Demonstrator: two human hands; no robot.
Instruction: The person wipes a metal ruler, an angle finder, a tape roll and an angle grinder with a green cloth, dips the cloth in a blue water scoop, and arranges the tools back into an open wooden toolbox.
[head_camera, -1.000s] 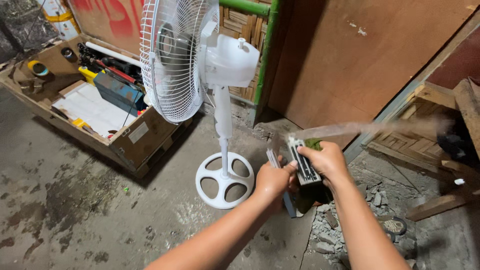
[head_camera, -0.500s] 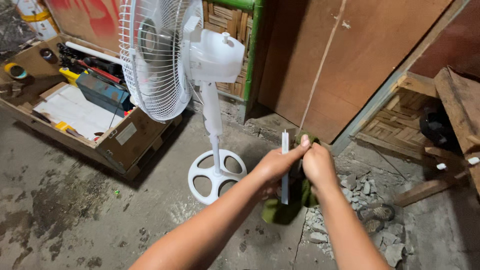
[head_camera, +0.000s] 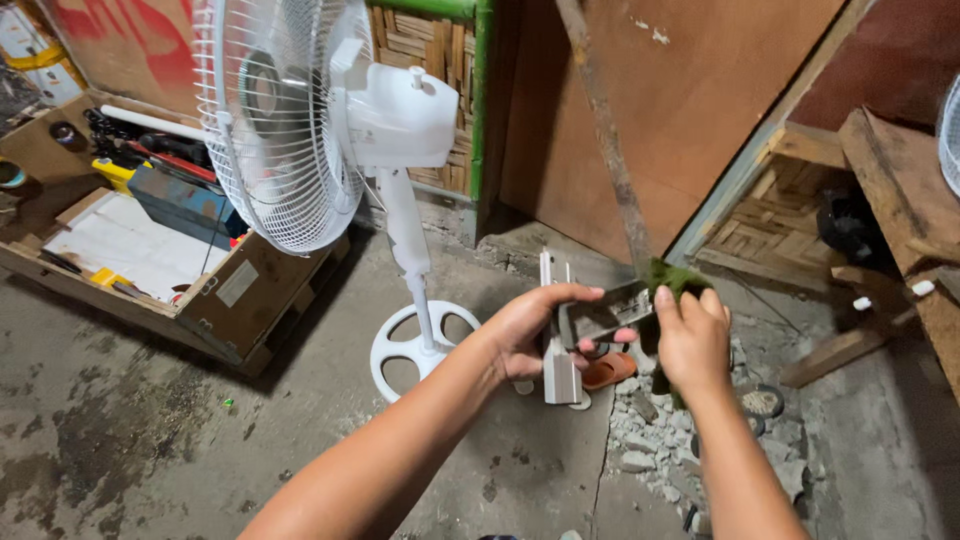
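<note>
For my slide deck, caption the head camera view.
Left hand holds a grey grille; right hand presses a green cloth to it, beside a white fan.

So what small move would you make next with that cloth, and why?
Probably draw the green cloth in the right hand along the grey slotted piece. The left hand holds that piece, and a pale flat strip, out towards the cloth, which meets the piece's far end.

you're looking at a dim indoor scene under soft, even light with no glare. the white fan reads brightest; shadow pools under the wooden box. straight lines bow toward the frame edges. the long stick is smeared by motion blur.
</note>
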